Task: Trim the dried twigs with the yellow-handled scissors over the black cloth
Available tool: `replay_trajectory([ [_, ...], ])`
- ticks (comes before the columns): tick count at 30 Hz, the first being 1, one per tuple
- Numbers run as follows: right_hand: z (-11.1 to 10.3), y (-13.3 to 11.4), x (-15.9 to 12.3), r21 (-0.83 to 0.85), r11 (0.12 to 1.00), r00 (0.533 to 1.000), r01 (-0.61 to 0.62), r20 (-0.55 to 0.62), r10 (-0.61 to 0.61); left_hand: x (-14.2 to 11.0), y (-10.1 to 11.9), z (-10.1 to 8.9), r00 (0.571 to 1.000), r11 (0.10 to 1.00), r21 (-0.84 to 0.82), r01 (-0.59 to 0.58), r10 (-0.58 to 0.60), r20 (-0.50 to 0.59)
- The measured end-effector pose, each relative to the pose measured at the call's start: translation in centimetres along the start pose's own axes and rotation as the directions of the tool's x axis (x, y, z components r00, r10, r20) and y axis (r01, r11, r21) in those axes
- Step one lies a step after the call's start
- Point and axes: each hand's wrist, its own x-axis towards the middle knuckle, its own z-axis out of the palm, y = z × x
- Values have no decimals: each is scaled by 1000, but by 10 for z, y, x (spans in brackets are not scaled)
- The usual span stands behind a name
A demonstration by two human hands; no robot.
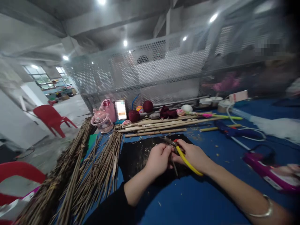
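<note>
My right hand [188, 153] is closed around yellow-handled pliers [188, 162], whose dark metal jaws point up and left. Close against it, my left hand [158, 157] is pinched, thumb and fingers together, on a thin twig [175, 168] whose lower end sticks out below the hands. The jaws are just above my left fingertips; whether they touch the twig is hidden. Both hands are over a black cloth [133, 156] scattered with plant debris.
Loose twigs [100, 168] and a thick stick bundle [58, 178] lie left. Behind the cloth are long pale sticks [159, 125], yarn balls [148, 106] and a pink basket [103, 123]. A blue glue gun [232, 129] and magenta device [264, 172] are right. Perforated metal mesh [145, 68] stands behind.
</note>
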Motion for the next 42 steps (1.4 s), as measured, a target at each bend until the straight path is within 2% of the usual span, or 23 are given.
replay_trajectory([
  [3, -7, -11, 2, -28, 996, 997, 79, 14, -79, -3, -10, -5, 997, 997, -32, -68, 69, 34],
  [6, -10, -23, 10, -69, 989, 990, 131, 53, -127, -6, -17, -13, 993, 993, 7, -115, 115, -30],
  [9, -3, -29, 15, -82, 991, 994, 107, 0, -107, -6, -23, -20, 989, 991, 43, -123, 126, -76],
  [12, 10, -26, 14, -62, 995, 997, 76, -2, -77, -6, -30, -25, 990, 992, 61, -111, 116, -78],
  [15, 16, -21, 8, -73, 994, 997, 77, 22, -76, -8, -34, -25, 993, 994, 35, -108, 109, -34],
  [19, 16, -20, 5, -110, 991, 998, 70, 7, -70, -10, -33, -24, 993, 993, -16, -116, 116, 4],
  [29, 20, -25, 6, -192, 981, 999, 17, -31, -23, -6, -37, -30, 991, 986, -100, -132, 131, -15],
  [32, 23, -23, 6, -213, 976, 996, 43, -72, -60, -5, -36, -30, 992, 991, -66, -118, 115, -59],
  [36, 28, -19, 6, -207, 973, 986, 106, -107, -130, -5, -36, -30, 992, 993, -3, -118, 118, -48],
  [42, 28, -18, 9, -230, 967, 984, 109, -116, -138, -6, -37, -30, 983, 985, 68, -159, 165, -85],
])
